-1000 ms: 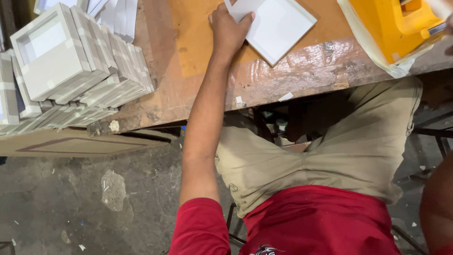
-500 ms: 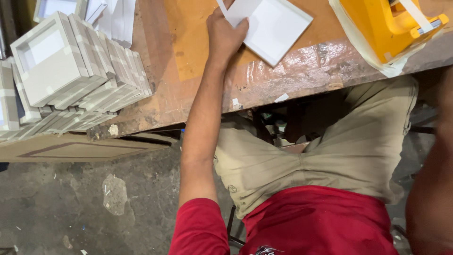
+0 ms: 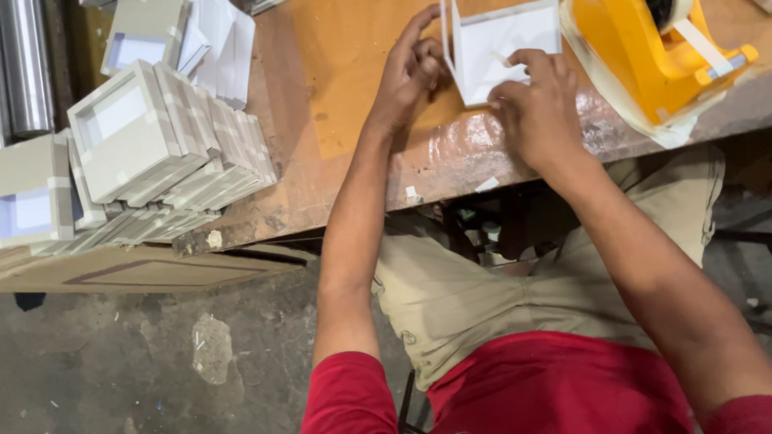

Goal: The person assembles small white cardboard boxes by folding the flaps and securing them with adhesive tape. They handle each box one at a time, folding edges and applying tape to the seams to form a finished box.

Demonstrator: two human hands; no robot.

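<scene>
Both hands clamped on white box (image 3: 507, 48) near table (image 3: 354, 104) front edge: left hand (image 3: 406, 76) steadies wall, right hand (image 3: 535, 108) presses tape. Finished boxes (image 3: 153, 153) stacked at left corner; this one apparently unfinished.

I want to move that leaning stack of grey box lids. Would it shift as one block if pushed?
Probably not: the stack of grey lids leans fanned out, so pieces would likely slide apart. They look like thin, light card. It sits near the table edge, so some could fall.

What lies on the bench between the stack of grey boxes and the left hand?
In the head view, only bare wooden bench lies between the stacked grey boxes and the left hand.
</scene>
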